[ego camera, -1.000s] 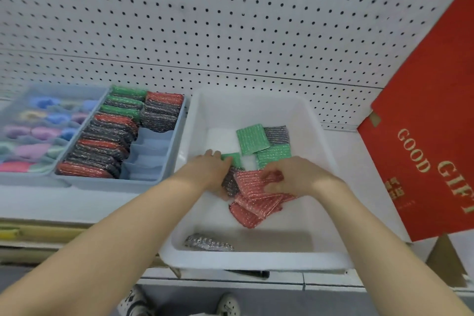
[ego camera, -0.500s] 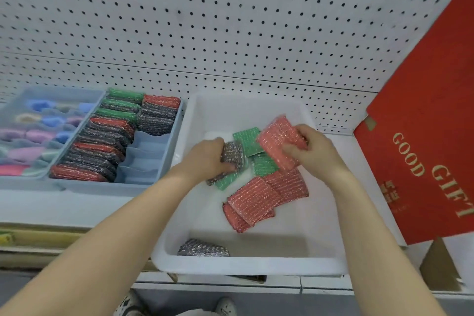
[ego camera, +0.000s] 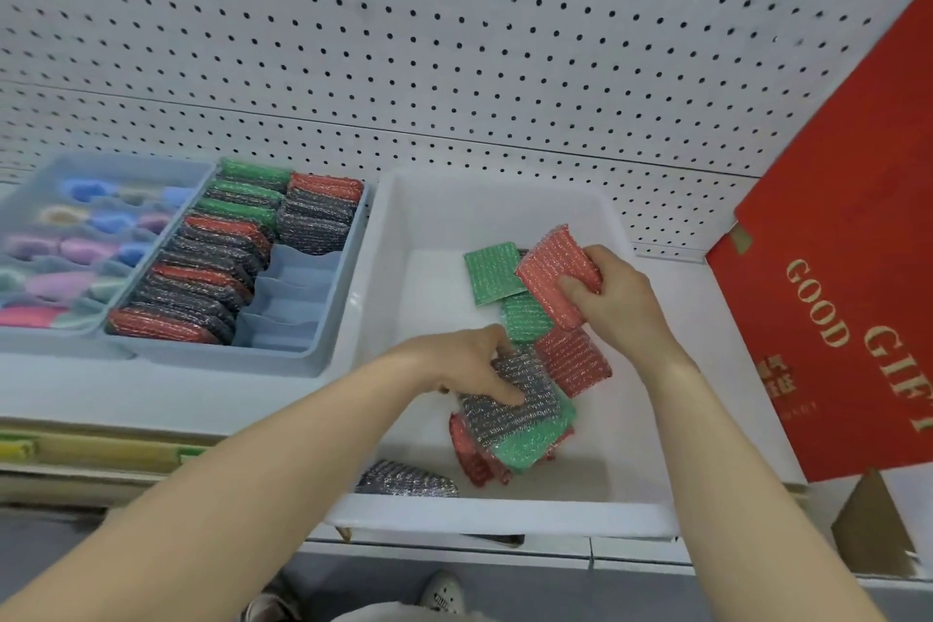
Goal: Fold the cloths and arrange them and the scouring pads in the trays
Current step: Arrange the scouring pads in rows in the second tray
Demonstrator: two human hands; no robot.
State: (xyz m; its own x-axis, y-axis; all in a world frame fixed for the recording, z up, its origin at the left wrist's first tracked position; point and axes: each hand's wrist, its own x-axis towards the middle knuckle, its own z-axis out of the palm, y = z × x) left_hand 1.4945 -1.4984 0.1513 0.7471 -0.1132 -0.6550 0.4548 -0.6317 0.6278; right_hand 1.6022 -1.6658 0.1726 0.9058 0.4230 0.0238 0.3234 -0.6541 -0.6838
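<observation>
A white bin [ego camera: 510, 513] holds loose scouring pads in red, green and silver. My right hand [ego camera: 613, 301] grips a red pad [ego camera: 553, 275] lifted above the bin's far side. My left hand [ego camera: 467, 366] holds a silver pad [ego camera: 510, 412] stacked on a green pad [ego camera: 535, 442], low over red pads near the bin's middle. Two green pads [ego camera: 492, 270] lie at the back, another red pad [ego camera: 573, 359] between them and the stack. One silver pad [ego camera: 404, 477] lies at the front left. A blue divided tray [ego camera: 282, 354] left of the bin holds rows of upright pads.
A second blue tray [ego camera: 45, 338] at far left holds folded pastel cloths. A red gift box [ego camera: 838, 318] leans at the right of the bin. White pegboard [ego camera: 454, 40] rises behind the shelf. A brown cardboard piece [ego camera: 873, 525] stands at lower right.
My left hand moved down and toward me with the silver and green pads, onto the red pads. My right hand still grips the raised red pad in about the same place.
</observation>
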